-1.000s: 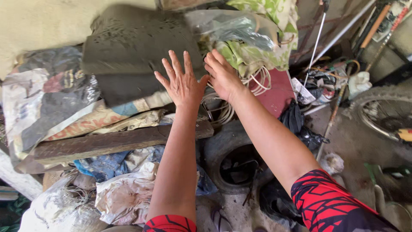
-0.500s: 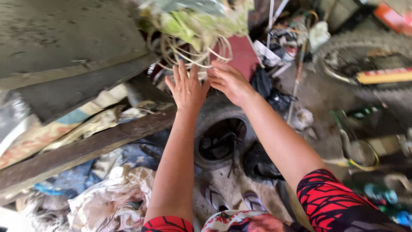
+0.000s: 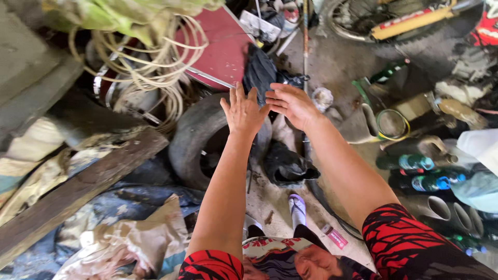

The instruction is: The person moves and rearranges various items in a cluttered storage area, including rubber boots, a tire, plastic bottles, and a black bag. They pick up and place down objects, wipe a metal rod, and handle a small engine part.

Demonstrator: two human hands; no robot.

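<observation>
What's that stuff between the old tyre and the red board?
In the head view, a black cloth or bag lies between the tyre and the red board, beside tangled pale cords. Both hands, left and right, hover open above the tyre.

soft, even daylight fills the scene, shadows stay faint, the edges bend with wide-angle distortion, and slight blur softens details.

Open air around both raised hands at frame centre, worn tyre (image 3: 199,140) directly beneath them, black cloth heap (image 3: 288,166) just right of it, coiled pale cord (image 3: 155,67) crowding upper left, wooden plank (image 3: 78,192) barring lower left, bottles (image 3: 423,173) lining the right, bare concrete floor (image 3: 270,199) free at lower centre
</observation>
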